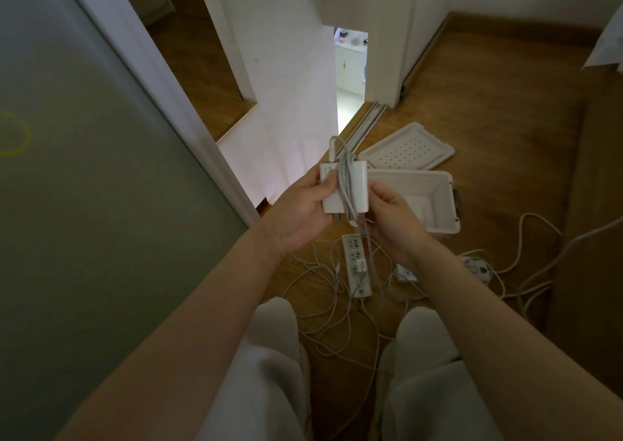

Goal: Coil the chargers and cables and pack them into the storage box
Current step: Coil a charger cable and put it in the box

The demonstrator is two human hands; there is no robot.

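Left hand (303,211) grips charger (340,187) by left edge, thumb on face: steadies it as spool. Right hand (394,224) pinches cord (347,177) at charger's lower right, fingers curled, probably guiding next turn; several turns wound, tail hangs down. Forearms reach forward, hands raised above floor. Open storage box (451,198) just right, lid (408,152) farther. Power strip (357,265), loose cables (323,305) nearer, before knees.

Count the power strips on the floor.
2: one power strip at centre, another partly behind the right forearm. A white piece farther right may be a third.
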